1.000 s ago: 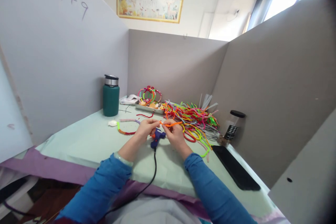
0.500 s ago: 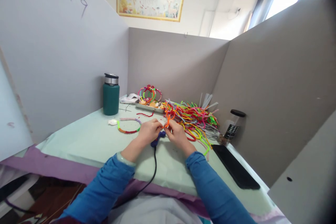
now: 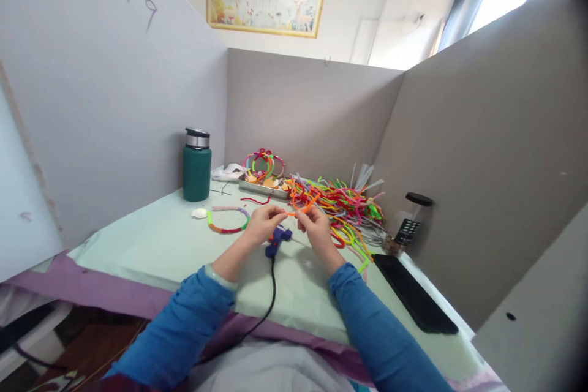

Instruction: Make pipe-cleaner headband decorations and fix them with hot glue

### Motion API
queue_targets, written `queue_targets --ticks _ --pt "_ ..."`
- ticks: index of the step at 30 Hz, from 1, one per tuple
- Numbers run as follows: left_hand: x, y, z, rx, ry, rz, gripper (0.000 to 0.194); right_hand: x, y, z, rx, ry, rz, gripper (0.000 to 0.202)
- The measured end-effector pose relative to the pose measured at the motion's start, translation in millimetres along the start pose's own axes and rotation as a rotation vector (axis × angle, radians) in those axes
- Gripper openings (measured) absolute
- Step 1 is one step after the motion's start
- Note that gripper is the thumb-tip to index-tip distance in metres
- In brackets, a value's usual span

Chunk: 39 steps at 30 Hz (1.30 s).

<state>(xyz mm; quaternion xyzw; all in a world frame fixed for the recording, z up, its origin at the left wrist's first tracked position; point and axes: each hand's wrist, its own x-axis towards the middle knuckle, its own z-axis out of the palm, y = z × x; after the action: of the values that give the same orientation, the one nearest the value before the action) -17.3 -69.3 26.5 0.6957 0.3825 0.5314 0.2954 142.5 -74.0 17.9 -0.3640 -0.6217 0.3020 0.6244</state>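
An orange pipe cleaner point(image 3: 314, 200) is stretched between my two hands above the table. My left hand point(image 3: 265, 223) pinches its left end, and my right hand point(image 3: 316, 228) grips it farther right, with a free length sticking up past the fingers. Just below the hands lies a blue glue gun point(image 3: 278, 240), its black cord running toward the table's front edge. Left of my left hand rests a curved band of colored pipe cleaners point(image 3: 225, 231) beside a small white piece point(image 3: 199, 214).
A heap of colorful pipe cleaners point(image 3: 344, 199) spreads behind my right hand. Farther back stands a metal tray point(image 3: 264, 190) with round pieces and looped bands. A green bottle point(image 3: 196, 168) is at left; a clear jar point(image 3: 410, 223) and black phone-like slab point(image 3: 413, 294) are at right.
My hands have drawn slightly apart, and the orange pipe cleaner, bunched and upright before, now runs more level between them. The glue gun shows more fully.
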Motion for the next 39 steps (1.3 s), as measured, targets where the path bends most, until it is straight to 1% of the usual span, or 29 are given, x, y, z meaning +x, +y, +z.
queue_targets --ticks 3,6,8,10,12,14,16,18,19,21,23,26,28,31,36,39 --pt "1 -1 -1.1 -0.282 0.008 -0.142 0.027 -3 1 9 0.089 -0.035 0.04 0.023" --pt "1 -6 -2.4 -0.497 -0.039 -0.214 0.033 -7 4 21 0.1 -0.059 0.014 0.025" --pt "1 -10 -3.3 -0.59 -0.089 -0.246 0.035 -9 8 26 0.068 -0.061 -0.02 0.024" --pt "1 -11 -4.1 -0.602 -0.118 -0.254 0.034 -8 12 26 0.03 -0.051 -0.047 0.023" --pt "1 -10 -4.5 -0.512 -0.1 -0.23 0.031 -6 15 20 -0.021 -0.033 -0.064 0.021" --pt "0 -7 -4.5 -0.318 -0.025 -0.149 0.027 -4 16 12 -0.116 -0.017 -0.099 0.019" --pt "-1 -5 -3.9 -0.051 0.057 0.005 0.023 -3 15 4 -0.251 -0.01 -0.166 0.015" --pt "-2 -5 -3.0 0.202 0.092 0.17 0.021 -3 12 -2 -0.386 -0.018 -0.253 0.013" --pt "-3 -5 -2.6 0.303 0.09 0.229 0.021 -3 11 -4 -0.444 -0.031 -0.297 0.012" --pt "-5 -6 -2.0 0.454 0.079 0.289 0.018 -4 8 -6 -0.533 -0.069 -0.372 0.011" --pt "-8 -7 -1.8 0.565 0.066 0.311 0.016 -5 6 -6 -0.589 -0.106 -0.423 0.011" --pt "-9 -8 -1.6 0.684 0.028 0.335 0.019 -5 3 -6 -0.587 -0.117 -0.442 0.012" --pt "-10 -8 -1.2 0.719 -0.001 0.342 0.021 -5 2 -6 -0.542 -0.107 -0.426 0.014" --pt "-9 -7 -0.2 0.681 -0.018 0.327 0.02 -5 1 -5 -0.445 -0.067 -0.353 0.017" --pt "-6 -4 0.5 0.467 -0.012 0.257 0.015 -2 2 -3 -0.177 0.008 -0.155 0.017" --pt "-3 -1 -0.1 0.277 0.003 0.16 0.016 1 2 -2 -0.032 0.035 -0.069 0.021"
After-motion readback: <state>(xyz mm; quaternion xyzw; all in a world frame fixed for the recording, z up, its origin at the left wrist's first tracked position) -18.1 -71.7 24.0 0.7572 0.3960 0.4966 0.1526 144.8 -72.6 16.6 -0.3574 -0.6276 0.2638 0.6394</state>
